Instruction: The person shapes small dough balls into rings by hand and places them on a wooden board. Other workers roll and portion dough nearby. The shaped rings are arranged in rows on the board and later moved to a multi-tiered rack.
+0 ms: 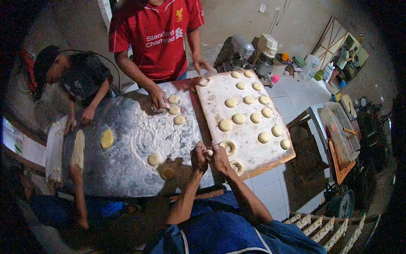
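At six o'clock on the floured worktop (pixel 127 169), left hand (pixel 198 157) and right hand (pixel 220 158) pinch one dough piece (pixel 209 153) in closed fingers. Two rings and many balls fill the board (pixel 213 106); five balls toward nine o'clock look unshaped.

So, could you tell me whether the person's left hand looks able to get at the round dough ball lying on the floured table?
Probably yes: the round dough ball lies just left of the left hand, with only bare floured table between.

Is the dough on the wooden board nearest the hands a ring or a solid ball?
A ring: the dough piece shows a hole at its centre.
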{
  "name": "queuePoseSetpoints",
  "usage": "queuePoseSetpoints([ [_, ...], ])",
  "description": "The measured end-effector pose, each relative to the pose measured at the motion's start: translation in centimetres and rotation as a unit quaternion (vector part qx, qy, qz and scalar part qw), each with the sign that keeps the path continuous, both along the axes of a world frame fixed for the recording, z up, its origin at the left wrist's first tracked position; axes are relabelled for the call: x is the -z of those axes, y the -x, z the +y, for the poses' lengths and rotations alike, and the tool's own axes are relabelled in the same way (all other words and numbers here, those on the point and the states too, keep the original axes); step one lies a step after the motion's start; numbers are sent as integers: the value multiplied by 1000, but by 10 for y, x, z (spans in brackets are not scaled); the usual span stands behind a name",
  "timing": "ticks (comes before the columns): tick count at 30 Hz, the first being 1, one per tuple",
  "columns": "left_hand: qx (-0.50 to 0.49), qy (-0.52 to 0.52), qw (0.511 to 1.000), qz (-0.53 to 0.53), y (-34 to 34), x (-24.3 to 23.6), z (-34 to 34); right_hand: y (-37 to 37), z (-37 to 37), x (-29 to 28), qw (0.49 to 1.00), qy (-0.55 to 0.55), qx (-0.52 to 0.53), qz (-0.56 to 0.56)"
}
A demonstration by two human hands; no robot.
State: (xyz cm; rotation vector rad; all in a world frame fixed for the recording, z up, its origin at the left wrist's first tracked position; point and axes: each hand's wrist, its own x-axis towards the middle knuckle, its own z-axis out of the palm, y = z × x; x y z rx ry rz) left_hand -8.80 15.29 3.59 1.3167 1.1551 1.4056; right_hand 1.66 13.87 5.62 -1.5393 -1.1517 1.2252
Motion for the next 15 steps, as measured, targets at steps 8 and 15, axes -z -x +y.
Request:
queuePoseSetpoints([
  [8, -63, -103, 978, 171, -46, 64, -7, -59, -19, 35, 997, -66, -38, -27],
  [15, 55, -160, 974, 147, -94, 32, -28, -121, -43, 17, 964, -82, -139, -210],
])
